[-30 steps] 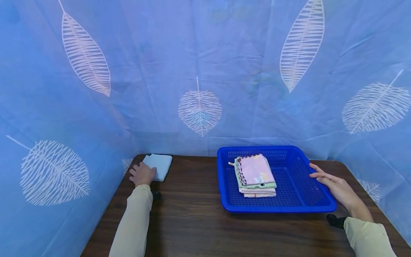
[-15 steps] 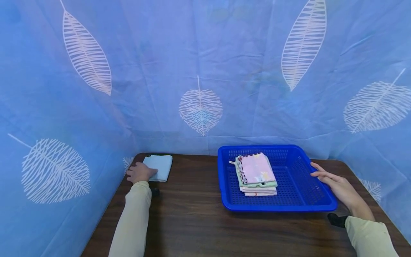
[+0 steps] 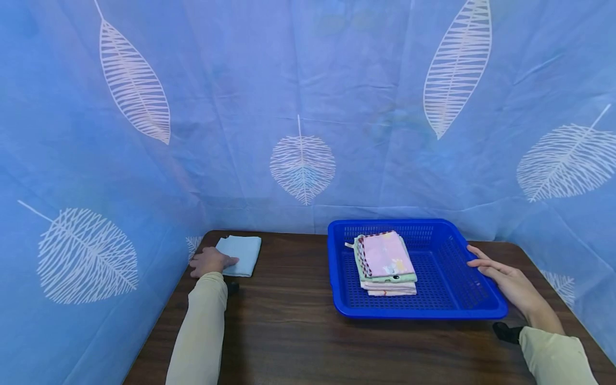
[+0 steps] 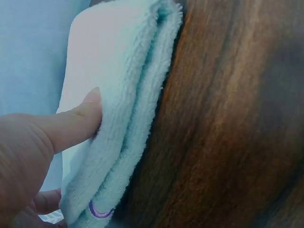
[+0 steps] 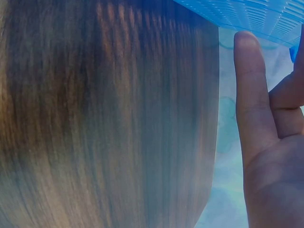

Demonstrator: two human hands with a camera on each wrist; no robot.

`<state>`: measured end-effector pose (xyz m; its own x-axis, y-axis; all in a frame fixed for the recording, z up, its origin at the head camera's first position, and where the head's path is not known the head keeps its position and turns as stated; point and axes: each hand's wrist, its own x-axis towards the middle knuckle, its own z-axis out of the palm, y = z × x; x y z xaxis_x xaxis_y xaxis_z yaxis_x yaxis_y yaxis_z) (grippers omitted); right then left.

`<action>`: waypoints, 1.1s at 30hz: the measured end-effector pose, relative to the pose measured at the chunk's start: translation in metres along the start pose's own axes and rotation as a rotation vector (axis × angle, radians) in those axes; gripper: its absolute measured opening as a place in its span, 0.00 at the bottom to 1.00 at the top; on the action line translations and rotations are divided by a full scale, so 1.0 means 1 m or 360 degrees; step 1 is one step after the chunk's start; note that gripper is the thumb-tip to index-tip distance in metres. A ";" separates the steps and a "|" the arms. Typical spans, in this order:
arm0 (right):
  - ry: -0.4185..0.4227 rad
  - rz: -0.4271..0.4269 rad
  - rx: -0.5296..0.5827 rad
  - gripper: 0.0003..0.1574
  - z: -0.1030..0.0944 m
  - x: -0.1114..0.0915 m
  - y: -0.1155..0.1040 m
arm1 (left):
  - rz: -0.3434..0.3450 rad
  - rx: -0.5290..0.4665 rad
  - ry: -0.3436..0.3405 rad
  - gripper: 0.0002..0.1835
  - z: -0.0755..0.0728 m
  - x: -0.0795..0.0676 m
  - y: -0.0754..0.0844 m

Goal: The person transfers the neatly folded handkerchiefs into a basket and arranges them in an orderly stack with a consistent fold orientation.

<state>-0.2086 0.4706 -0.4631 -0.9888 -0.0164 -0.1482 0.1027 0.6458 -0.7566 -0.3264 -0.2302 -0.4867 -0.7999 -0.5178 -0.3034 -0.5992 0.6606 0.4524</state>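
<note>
A folded pale-blue towel [image 3: 244,255] lies at the far left corner of the brown table. My left hand [image 3: 209,262] pinches its left edge. In the left wrist view the thumb [image 4: 80,118] presses on top of the towel [image 4: 114,80], while the other fingers are at its edge, partly hidden. On the right, a blue perforated plastic basket [image 3: 454,313] holds a stack of folded towels, topped by a pink one [image 3: 385,254] with a checked border. My right hand [image 3: 510,286] touches the basket's right rim with mostly straight fingers. Its fingertips are partly out of sight in the right wrist view.
The dark wooden table [image 3: 284,326] stretches between towel and basket. Blue curtains [image 3: 240,160] with white leaf prints hang behind the table and along both sides. Inside the basket, the towel stack sits left of the middle, with bare mesh floor to its right.
My left hand has slid slightly left to the edge of the pale-blue towel, and the towel has shifted a little nearer. The right hand and basket stay in place.
</note>
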 end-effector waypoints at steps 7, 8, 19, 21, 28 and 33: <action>0.0000 -0.0003 -0.0038 0.42 -0.001 -0.003 -0.001 | 0.0032 0.0003 -0.0032 0.57 -0.001 -0.005 0.001; 0.0000 -0.0003 -0.0048 0.41 -0.001 -0.003 -0.001 | 0.0036 0.0005 -0.0032 0.57 -0.001 -0.006 0.001; -0.0013 0.0003 -0.0030 0.40 -0.001 -0.001 0.000 | 0.0173 -0.0036 0.0070 0.43 -0.002 -0.014 -0.005; -0.0004 -0.0003 -0.0038 0.40 -0.001 -0.003 0.000 | 0.0191 -0.0036 0.0070 0.44 -0.001 -0.013 -0.005; 0.0016 -0.0009 -0.0054 0.40 0.000 -0.003 0.001 | 0.0231 -0.0070 0.0066 0.44 -0.002 -0.013 -0.006; -0.0008 0.0000 -0.0036 0.42 0.000 -0.001 0.001 | 0.0287 -0.0110 0.0068 0.40 -0.003 -0.012 -0.008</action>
<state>-0.2079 0.4717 -0.4637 -0.9883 -0.0201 -0.1513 0.1001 0.6630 -0.7419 -0.3114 -0.2309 -0.4845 -0.8910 -0.4180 -0.1769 -0.4414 0.7067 0.5529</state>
